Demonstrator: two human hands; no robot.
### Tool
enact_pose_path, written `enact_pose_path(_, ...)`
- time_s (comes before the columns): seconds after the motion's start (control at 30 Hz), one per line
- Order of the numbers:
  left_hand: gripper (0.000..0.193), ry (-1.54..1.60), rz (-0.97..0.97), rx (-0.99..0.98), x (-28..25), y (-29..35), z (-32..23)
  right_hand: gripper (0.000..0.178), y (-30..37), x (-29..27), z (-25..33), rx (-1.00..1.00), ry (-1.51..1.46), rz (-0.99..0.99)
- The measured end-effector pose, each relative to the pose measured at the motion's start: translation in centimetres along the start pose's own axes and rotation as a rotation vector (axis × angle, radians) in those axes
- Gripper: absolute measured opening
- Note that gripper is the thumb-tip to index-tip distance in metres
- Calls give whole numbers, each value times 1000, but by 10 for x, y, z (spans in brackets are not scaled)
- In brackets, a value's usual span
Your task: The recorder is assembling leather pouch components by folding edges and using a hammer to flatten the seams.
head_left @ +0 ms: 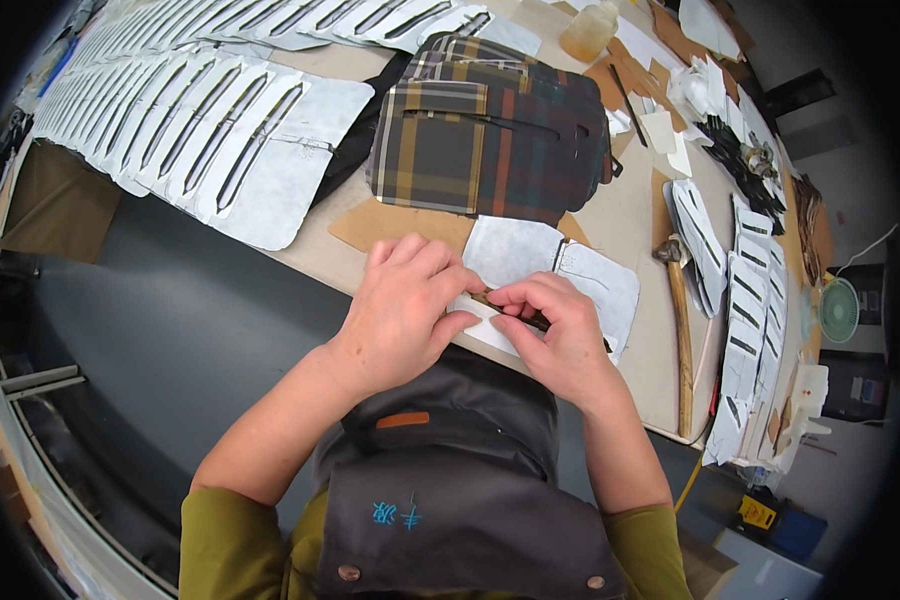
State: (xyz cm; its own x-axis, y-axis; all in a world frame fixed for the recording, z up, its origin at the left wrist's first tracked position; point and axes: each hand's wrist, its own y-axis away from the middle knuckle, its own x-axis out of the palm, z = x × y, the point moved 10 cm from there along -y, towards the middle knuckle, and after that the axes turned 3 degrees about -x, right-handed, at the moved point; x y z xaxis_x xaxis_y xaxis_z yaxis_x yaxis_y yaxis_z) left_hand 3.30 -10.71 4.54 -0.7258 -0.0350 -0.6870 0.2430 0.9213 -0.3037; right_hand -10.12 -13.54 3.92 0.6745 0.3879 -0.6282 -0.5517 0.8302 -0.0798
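Note:
At the table's front edge lies a white-backed panel (600,285) with a dark slot near its front edge. My left hand (398,310) bends over the slot's left end, thumb and fingers closed on the strip there. Opposite it, my right hand (562,335) pinches the same strip, its thumb and fingertips close to the left ones. Between the hands a bit of dark material shows in the slot; my fingers hide the rest. Just beyond the panel lies a plaid backpack (490,140) on a brown sheet (410,225).
Rows of overlapping white slotted panels (270,150) cover the table's left side. On the right are a wooden-handled hammer (681,340), stacked white slotted strips (748,310) and scraps. A yellowish container (590,30) stands at the back. A dark apron (460,480) covers my lap.

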Motion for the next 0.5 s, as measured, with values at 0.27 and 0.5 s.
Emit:
enact_pose_path(0.27, 23, 16, 20, -54, 1, -2, 2, 22, 7, 2, 10, -231, 105, -32)
enact_pose_path(0.5, 18, -28, 89, -41, 4, -3, 5, 15, 26, -19, 3, -152, 246, 17)
